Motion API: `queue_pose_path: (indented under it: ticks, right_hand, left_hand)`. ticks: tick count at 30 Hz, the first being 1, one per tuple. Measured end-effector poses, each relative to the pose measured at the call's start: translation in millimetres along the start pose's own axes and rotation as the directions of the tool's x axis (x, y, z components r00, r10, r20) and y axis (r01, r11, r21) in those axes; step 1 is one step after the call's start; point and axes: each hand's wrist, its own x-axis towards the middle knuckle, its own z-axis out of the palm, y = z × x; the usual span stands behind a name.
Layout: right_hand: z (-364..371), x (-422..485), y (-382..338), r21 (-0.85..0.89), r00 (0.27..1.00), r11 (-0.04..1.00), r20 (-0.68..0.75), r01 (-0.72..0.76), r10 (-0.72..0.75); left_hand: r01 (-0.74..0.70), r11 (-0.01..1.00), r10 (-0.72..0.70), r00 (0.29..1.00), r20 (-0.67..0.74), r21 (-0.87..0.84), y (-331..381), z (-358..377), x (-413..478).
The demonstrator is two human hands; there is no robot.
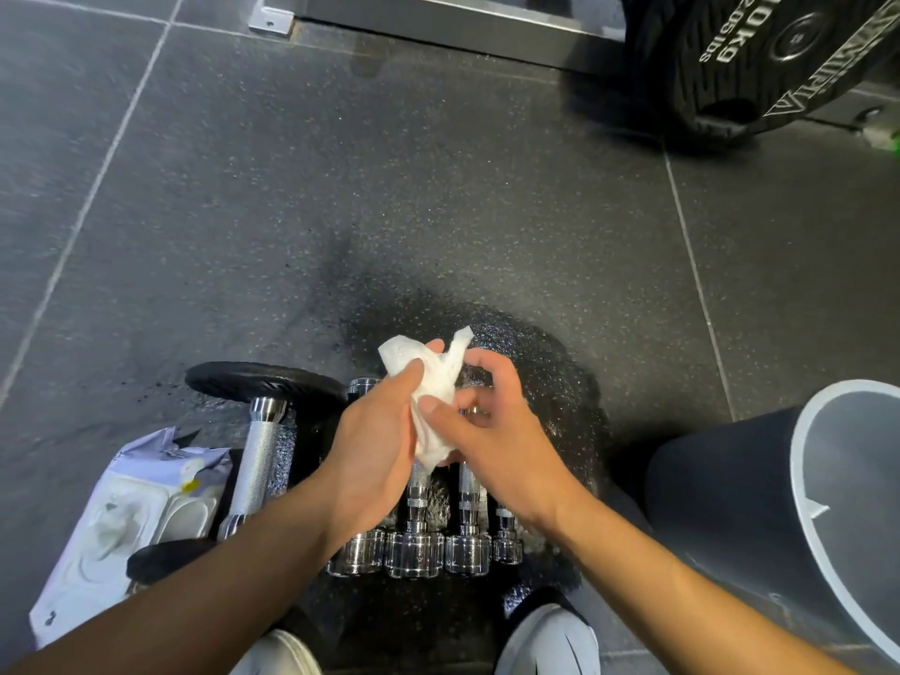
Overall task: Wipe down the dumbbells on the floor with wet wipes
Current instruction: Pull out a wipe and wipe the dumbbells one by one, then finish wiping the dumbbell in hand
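A white wet wipe [438, 397] is held bunched above the dumbbells [419, 533], pinched between the left hand [375, 450] and the right hand [492, 431], both closed on it. It is judged soft, limp and damp, best gripped as a wad. The chrome dumbbells lie side by side on the floor [438, 187]; they are judged heavy and slick, best taken by the knurled handles. An open wipe pack [126, 518] lies left, a bin [803, 504] right.

- The left hand [375, 445] and right hand [492, 431] are bare, with no gloves, rings or wrist-wear showing.
- Both forearms are uncovered to the frame's bottom edge; no sleeve shows.
- A pair of white rounded-toe shoes [548, 640] with thin dark lines is worn below.
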Motion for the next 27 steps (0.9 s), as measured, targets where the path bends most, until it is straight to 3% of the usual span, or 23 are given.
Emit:
queue_pose_path:
  ticks: [3, 6, 8, 10, 12, 14, 15, 16, 18, 20, 22, 27]
  right_hand:
    - [9.3, 3.3, 2.2, -0.071, 0.993, 0.992, -0.051, 0.104, -0.108]
    - [2.6, 6.4, 3.6, -0.045, 0.984, 0.99, -0.116, 0.132, -0.136]
    - [-4.6, 7.6, 1.3, 0.098, 0.985, 0.992, -0.162, 0.077, -0.061]
    - [-9.7, 8.4, -4.8, 0.355, 0.981, 0.935, -0.179, -0.001, 0.069]
    - [-16.4, 9.1, -15.9, 0.589, 0.974, 0.806, -0.138, -0.065, 0.179]
    - [-24.4, 8.3, -25.9, 0.643, 0.977, 0.761, -0.096, -0.088, 0.193]
    - [-28.5, 5.7, -31.2, 0.618, 0.978, 0.78, -0.087, -0.097, 0.19]
    - [-33.2, 2.5, -34.8, 0.583, 0.978, 0.807, -0.091, -0.099, 0.186]
    - [-43.3, -6.6, -40.4, 0.532, 0.975, 0.843, -0.131, -0.084, 0.18]
    - [-55.5, -20.6, -48.1, 0.505, 0.963, 0.862, -0.21, -0.041, 0.169]
    - [-72.4, -41.6, -55.9, 0.463, 0.938, 0.886, -0.317, 0.024, 0.14]
    - [-125.9, -106.2, -67.0, 0.33, 0.828, 0.931, -0.558, 0.158, 0.057]
  left_hand:
    - [-0.08, 0.991, 0.079, 0.997, 0.019, 0.105, 0.1, 3.1, -2.6]
    - [-0.264, 0.87, 0.277, 0.961, 0.03, 0.416, -2.0, -0.8, -2.5]
    - [-0.368, 0.634, 0.464, 0.885, 0.047, 0.68, -2.8, -7.0, -0.4]
    - [-0.448, 0.363, 0.566, 0.802, 0.189, 0.817, -1.1, -7.3, -4.0]
    - [-0.492, 0.153, 0.493, 0.79, 0.365, 0.857, 2.3, -4.0, -8.3]
    - [-0.465, 0.041, 0.336, 0.84, 0.426, 0.884, 11.2, -1.7, -10.2]
    - [-0.467, 0.019, 0.307, 0.844, 0.44, 0.884, 18.4, 2.6, -11.8]
    - [-0.471, 0.06, 0.304, 0.848, 0.434, 0.88, 26.5, 6.3, -12.7]
    - [-0.47, 0.269, 0.316, 0.868, 0.384, 0.841, 46.1, 23.0, -20.1]
    - [-0.409, 0.464, 0.222, 0.913, 0.343, 0.786, 66.8, 46.2, -27.7]
    - [-0.313, 0.55, 0.065, 0.941, 0.333, 0.774, 81.8, 75.6, -36.2]
    - [-0.394, 0.295, 0.011, 0.912, 0.41, 0.87, 86.9, 162.1, -43.4]
